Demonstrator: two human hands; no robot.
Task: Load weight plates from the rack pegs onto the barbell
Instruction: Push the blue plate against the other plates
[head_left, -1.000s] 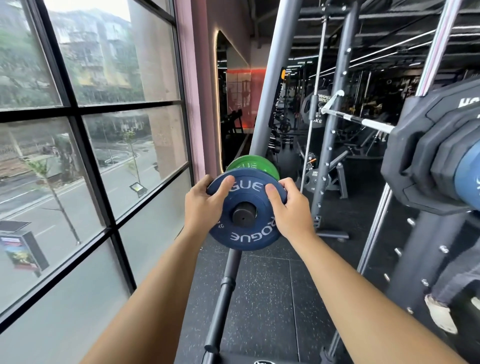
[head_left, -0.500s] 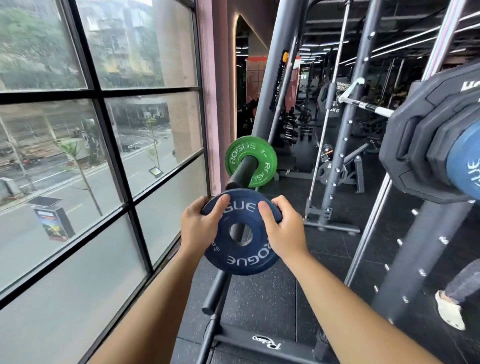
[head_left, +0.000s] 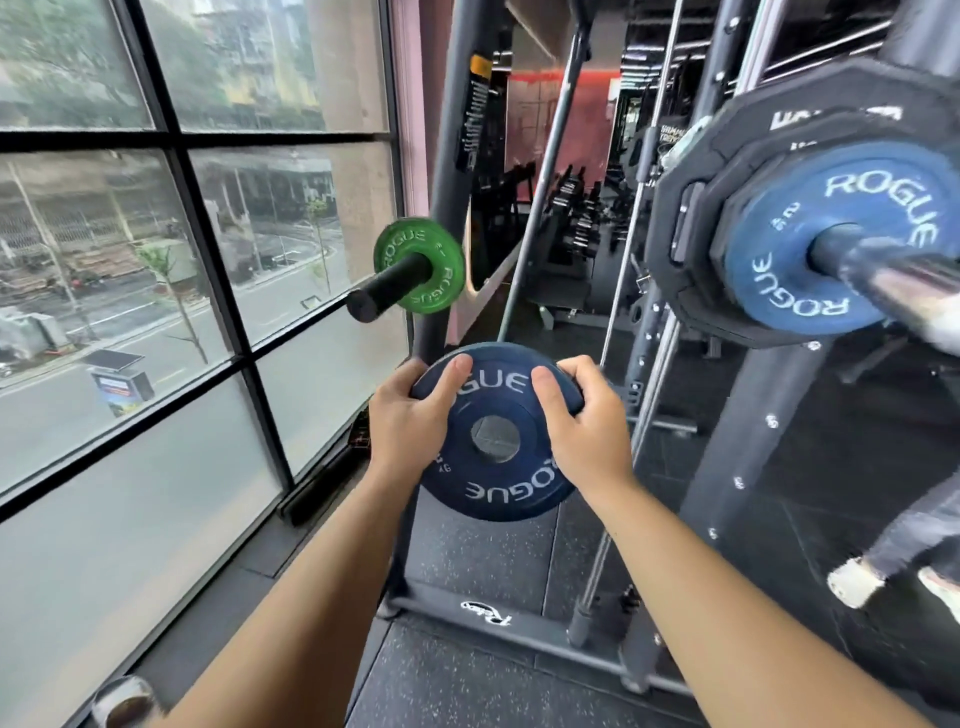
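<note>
Since the earlier frame we find the dark blue plate (head_left: 498, 493) drawn off the peg (head_left: 389, 288). It now hangs free, below and right of the peg's end and nearer to us, well apart from it. The green plate (head_left: 442, 296) has stayed on the peg, seated far along it beside the rack upright (head_left: 452, 156).

The left hand (head_left: 410, 421) and right hand (head_left: 582, 426) hold the dark blue plate by its upper rim, one on each side. The fingers (head_left: 582, 371) are curled over the edge, with the thumbs laid flat across the face.

The plate is a round disc, matte and rubbery in look, with white ROGUE lettering and an open centre hole. The peg is a smooth black cylinder with a flat end.

At the near right the barbell (head_left: 883, 270), blurred, carries a lighter blue plate (head_left: 779, 291) outermost, set against many-sided black plates (head_left: 691, 218). The floor (head_left: 467, 675) is dark speckled rubber matting. Glass window (head_left: 156, 260) panes in black frames fill the left.
</note>
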